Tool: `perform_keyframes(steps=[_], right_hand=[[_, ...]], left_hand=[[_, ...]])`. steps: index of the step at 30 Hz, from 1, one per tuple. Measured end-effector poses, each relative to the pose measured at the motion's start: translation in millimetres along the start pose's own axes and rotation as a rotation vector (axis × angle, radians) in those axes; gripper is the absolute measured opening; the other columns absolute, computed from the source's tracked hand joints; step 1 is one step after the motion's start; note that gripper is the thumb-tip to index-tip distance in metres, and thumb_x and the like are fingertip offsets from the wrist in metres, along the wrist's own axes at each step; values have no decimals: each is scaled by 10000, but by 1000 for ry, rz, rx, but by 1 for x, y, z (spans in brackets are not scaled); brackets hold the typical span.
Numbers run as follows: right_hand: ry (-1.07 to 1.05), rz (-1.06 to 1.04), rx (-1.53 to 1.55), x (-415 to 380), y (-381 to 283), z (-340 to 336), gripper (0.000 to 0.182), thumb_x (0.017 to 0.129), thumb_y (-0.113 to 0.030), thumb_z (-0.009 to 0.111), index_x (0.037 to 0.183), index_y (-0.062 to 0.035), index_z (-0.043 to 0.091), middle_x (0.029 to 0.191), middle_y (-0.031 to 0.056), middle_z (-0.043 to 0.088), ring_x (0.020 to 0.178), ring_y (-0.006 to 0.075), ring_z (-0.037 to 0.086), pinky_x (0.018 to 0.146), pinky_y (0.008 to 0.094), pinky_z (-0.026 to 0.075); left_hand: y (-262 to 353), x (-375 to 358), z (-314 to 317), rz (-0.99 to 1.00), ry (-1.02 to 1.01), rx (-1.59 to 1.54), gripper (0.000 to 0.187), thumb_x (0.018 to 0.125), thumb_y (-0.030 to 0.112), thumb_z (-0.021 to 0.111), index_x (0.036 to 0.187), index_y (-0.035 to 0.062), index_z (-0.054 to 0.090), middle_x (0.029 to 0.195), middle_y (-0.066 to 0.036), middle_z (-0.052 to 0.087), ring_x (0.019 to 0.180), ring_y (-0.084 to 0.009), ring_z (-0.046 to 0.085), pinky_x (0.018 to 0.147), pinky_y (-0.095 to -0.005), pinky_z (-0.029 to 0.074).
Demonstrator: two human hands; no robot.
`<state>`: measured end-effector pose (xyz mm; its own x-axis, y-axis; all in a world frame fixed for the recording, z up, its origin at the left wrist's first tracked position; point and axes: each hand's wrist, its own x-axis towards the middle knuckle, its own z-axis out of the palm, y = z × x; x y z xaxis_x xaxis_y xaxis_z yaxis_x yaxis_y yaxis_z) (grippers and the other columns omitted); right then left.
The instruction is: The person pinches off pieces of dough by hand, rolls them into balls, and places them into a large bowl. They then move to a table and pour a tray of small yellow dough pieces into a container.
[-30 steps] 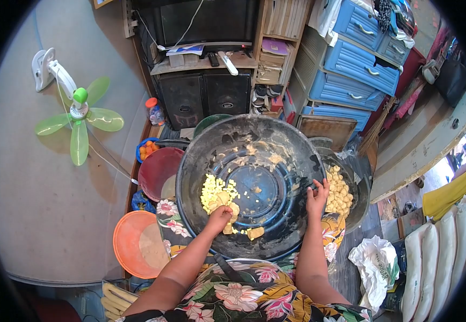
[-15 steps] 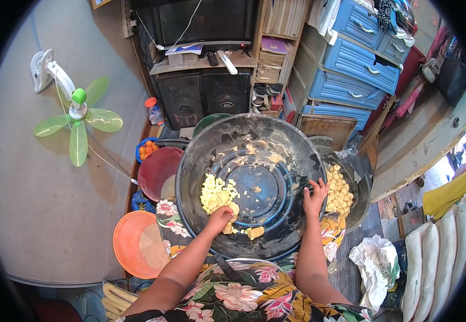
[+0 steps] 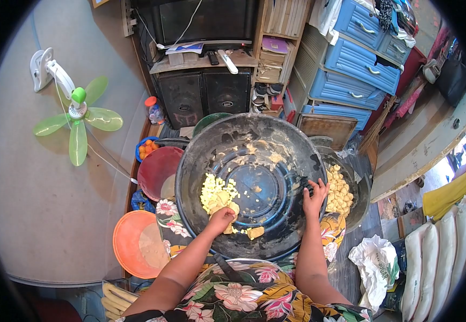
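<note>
A large black basin (image 3: 190,155) rests on my lap, its inner wall smeared with dough. My left hand (image 3: 221,219) is inside at the lower left, fingers closed on a flat piece of dough (image 3: 234,208). Around it lie more dough pieces and a heap of small pale yellow cubes (image 3: 211,190). A separate lump of dough (image 3: 255,233) sits to the right of that hand, nearer to me. My right hand (image 3: 313,199) rests at the basin's right wall, fingers apart and holding nothing.
Right of the basin stands a dark tub of shaped dough pieces (image 3: 339,193). On the left are a red bucket (image 3: 155,172) and an orange basin (image 3: 128,244) with flour-like powder. A white plastic bag (image 3: 375,265) lies at right. A green fan (image 3: 77,112) hangs at left.
</note>
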<state>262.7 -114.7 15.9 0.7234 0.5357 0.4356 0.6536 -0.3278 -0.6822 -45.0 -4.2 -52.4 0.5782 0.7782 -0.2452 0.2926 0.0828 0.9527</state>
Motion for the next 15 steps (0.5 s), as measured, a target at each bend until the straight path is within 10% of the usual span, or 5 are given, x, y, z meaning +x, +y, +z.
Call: perform_keyframes(steps=[15], right_hand=[[-17,-9,-5,-1,1,-1,259,733,-63,631,988,-93,592,1266,159,415,1303,381,163,1042,442,184]], left_hand=[[7,-3,-1,-14,-18,41,162,787,119,607,902,10,575,815,-56,608,753,-123,562,708,-253,448]])
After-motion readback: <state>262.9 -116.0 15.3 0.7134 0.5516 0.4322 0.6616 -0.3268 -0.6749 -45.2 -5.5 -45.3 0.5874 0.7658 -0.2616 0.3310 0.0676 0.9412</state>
